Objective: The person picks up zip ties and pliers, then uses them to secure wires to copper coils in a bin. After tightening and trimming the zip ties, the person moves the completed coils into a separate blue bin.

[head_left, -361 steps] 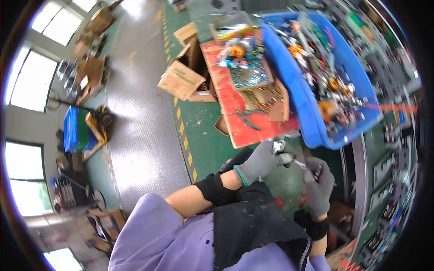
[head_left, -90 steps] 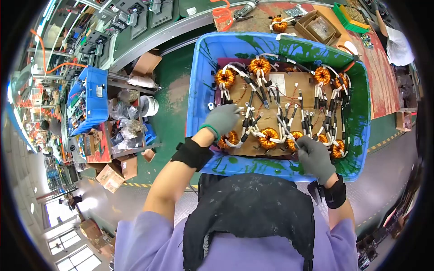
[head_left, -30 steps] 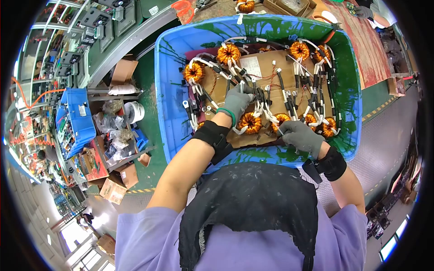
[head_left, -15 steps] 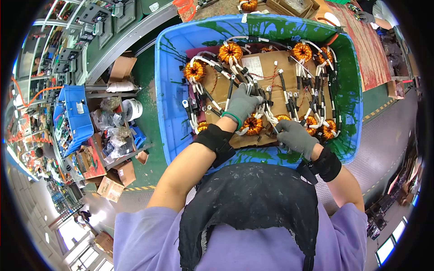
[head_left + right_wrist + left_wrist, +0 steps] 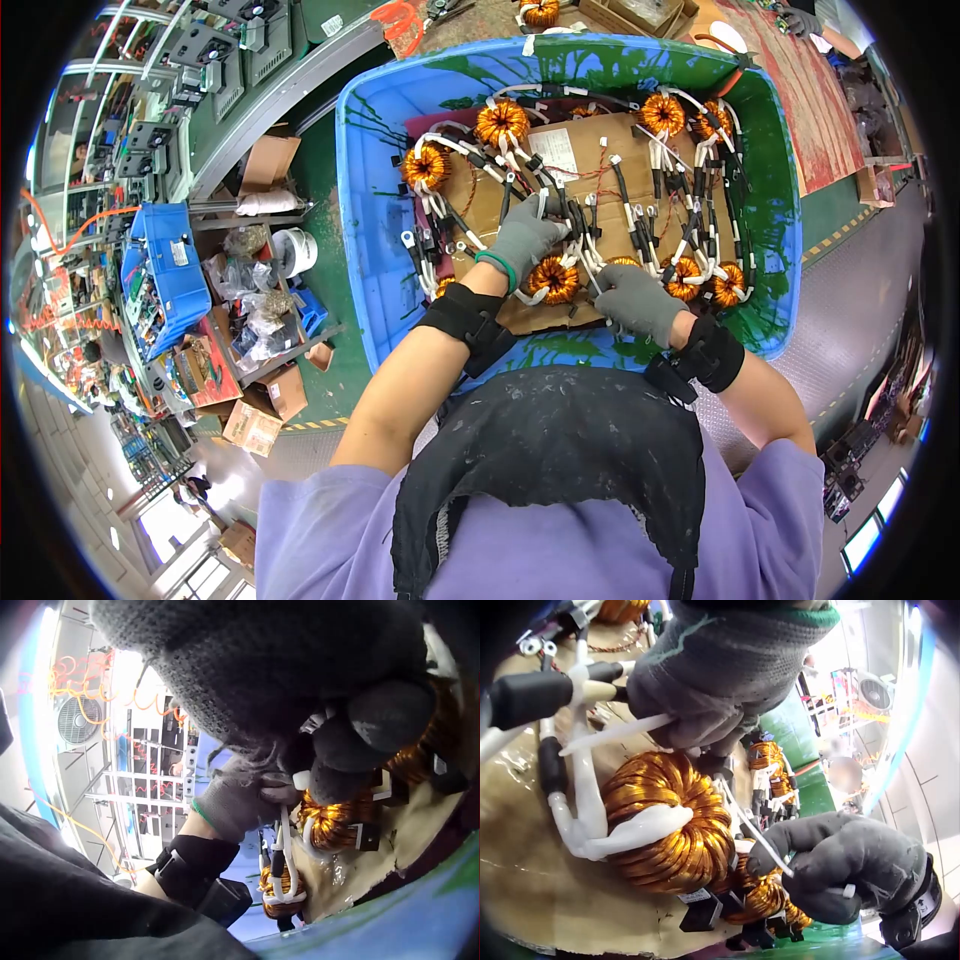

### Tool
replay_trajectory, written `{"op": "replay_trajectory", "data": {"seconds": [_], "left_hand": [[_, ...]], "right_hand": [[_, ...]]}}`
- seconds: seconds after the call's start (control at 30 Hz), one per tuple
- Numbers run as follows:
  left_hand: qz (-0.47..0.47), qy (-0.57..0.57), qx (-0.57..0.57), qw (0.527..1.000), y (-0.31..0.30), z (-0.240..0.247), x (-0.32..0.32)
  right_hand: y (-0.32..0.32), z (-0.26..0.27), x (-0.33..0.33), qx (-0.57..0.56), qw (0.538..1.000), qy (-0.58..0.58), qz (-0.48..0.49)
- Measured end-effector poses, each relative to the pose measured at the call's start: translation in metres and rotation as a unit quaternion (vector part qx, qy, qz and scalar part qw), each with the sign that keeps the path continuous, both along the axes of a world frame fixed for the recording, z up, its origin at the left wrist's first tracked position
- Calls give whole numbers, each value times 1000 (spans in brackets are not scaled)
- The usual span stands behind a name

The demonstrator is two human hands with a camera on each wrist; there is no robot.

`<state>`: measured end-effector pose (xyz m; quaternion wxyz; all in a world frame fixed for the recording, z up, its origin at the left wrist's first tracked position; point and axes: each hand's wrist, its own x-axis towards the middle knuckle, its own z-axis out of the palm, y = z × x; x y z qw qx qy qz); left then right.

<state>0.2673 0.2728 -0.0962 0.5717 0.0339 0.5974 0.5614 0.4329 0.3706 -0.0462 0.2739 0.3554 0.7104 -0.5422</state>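
Note:
Copper-wound ring coils (image 5: 553, 280) with white and black leads lie on cardboard (image 5: 552, 150) inside a blue bin. Over the front-left coils, the gloved left hand (image 5: 528, 240) has its fingers curled round a white lead or strip, which pokes out beside a coil (image 5: 667, 817) in the left wrist view. To its right, the gloved right hand (image 5: 642, 304) pinches a thin white strip (image 5: 751, 829) between thumb and finger. That strip runs up toward the left hand (image 5: 712, 682). In the right wrist view, the right hand (image 5: 262, 667) hides part of the coils.
The blue bin's near wall (image 5: 560, 345) is streaked green. A red-topped table (image 5: 815, 120) stands at the back right, where another person's gloved hand (image 5: 800, 22) shows. Left are a smaller blue bin (image 5: 178, 255), a white bucket (image 5: 295, 252) and cardboard boxes (image 5: 253, 425).
Since a second ago the right hand has moved left, closer to the left hand. The left hand has turned slightly and stays over the same leads. Earlier, both hands were beside a red bench.

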Motion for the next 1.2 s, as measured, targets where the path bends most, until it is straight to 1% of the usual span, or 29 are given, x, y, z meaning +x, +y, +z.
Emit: {"op": "replay_trajectory", "data": {"seconds": [0.03,0.07,0.13,0.17,0.23,0.27,0.3,0.33,0.37,0.4,0.43,0.47,0.5,0.53,0.57,0.6,0.63,0.67,0.7,0.73,0.8,0.9,1.0,1.13,1.2], "left_hand": [[-4,-12,-17,1000,1,2,-1],[-9,-24,-34,999,1,3,-2],[-12,-27,-25,999,-1,2,-3],[-15,-31,-16,999,-1,1,-3],[-2,-50,-20,999,-1,-7,-5],[13,-70,-24,997,0,-9,-6],[12,-70,-24,997,0,-11,-8],[-29,-40,-91,995,1,1,-11],[-70,-9,-157,985,2,8,-13],[-70,-9,-158,985,-1,9,-13],[-58,-22,-129,990,-4,10,-11],[-45,-35,-101,993,-6,10,-11],[-45,-35,-101,993,-8,10,-14],[-4,-87,-70,994,-11,10,-18],[37,-139,-39,989,-12,9,-20],[37,-141,-40,988,-12,9,-19],[5,-115,-17,993,-11,16,-19],[-29,-88,6,996,-10,20,-20],[-71,-107,29,991,-13,17,-21],[-71,-107,28,991,-11,18,-20],[-132,-28,-3,991,-6,20,-17],[-125,-38,-16,991,-7,23,-18],[-135,-40,-25,990,-8,26,-20],[-158,-19,-14,987,-7,31,-22],[-243,132,12,961,-8,25,-24]], "right_hand": [[1,-3,1,7,1000,0,22],[1,-3,0,7,1000,0,22],[1,0,-10,47,999,17,6],[1,-3,-14,46,999,17,5],[0,-8,-24,127,989,68,15],[-1,-4,-30,127,989,68,14],[-2,3,-37,211,972,51,89],[-1,7,-42,291,942,33,163],[3,5,-43,291,942,34,163],[8,1,-41,343,909,93,217],[14,-2,-39,391,867,151,268],[20,-2,-38,391,867,151,269],[26,0,-37,425,850,198,239],[32,-1,-36,458,829,243,208],[36,-9,-35,418,854,283,126],[36,-14,-35,417,855,282,127],[36,-18,-36,308,906,290,8],[37,-20,-38,191,930,292,-113],[36,-23,-42,77,940,279,-182],[35,-23,-44,76,940,279,-183],[34,-21,-46,-6,939,288,-189],[35,-17,-45,-26,947,276,-162],[35,-15,-46,-47,941,280,-186],[35,-16,-46,-49,936,297,-183],[35,-15,-48,-15,942,294,-162]]}}
